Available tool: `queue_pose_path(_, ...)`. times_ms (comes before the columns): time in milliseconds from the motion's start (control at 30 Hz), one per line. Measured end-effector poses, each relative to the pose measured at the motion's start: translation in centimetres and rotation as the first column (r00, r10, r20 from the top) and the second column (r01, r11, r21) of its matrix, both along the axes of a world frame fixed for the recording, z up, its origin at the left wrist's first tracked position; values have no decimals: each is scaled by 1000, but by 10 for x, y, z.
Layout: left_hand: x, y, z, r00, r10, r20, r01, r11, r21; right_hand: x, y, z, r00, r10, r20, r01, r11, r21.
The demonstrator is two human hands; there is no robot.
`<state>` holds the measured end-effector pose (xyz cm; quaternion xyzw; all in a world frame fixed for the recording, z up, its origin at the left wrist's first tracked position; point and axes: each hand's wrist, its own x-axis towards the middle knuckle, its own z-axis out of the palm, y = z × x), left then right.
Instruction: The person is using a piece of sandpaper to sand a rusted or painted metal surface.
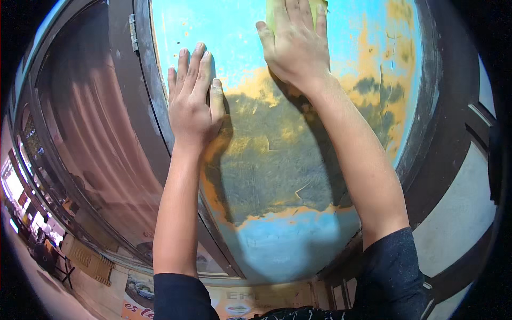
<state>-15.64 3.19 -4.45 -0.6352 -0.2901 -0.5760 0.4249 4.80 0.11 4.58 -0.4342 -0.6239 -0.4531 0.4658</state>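
Patchy blue-and-orange flat panel (261,176), left hand (193,109) open against it; right hand (298,50), flat, presses a thin yellow-green sheet (270,15), likely light, pliable, best pinned mid-face.

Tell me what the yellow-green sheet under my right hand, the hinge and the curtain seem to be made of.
Yellow-green sheet: probably matte paper, perhaps sandpaper; thin and flat, though no grit shows. Hinge: likely metal, greyish with a slight sheen. Curtain: seemingly soft fabric, hanging in folds.

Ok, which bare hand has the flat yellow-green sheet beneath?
The right hand, higher up; the sheet peeks out beneath it. The left hand, over the blue-and-ochre panel, shows none.
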Motion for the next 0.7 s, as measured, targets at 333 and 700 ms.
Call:
queue_pose_path(333,0,2,1,999,-54,-5,54,999,2,-7,27,-43,997,50,50,-61,972,229)
queue_pose_path(700,-3,4,0,998,-62,-12,62,998,12,-41,27,-60,997,67,49,-76,972,221)
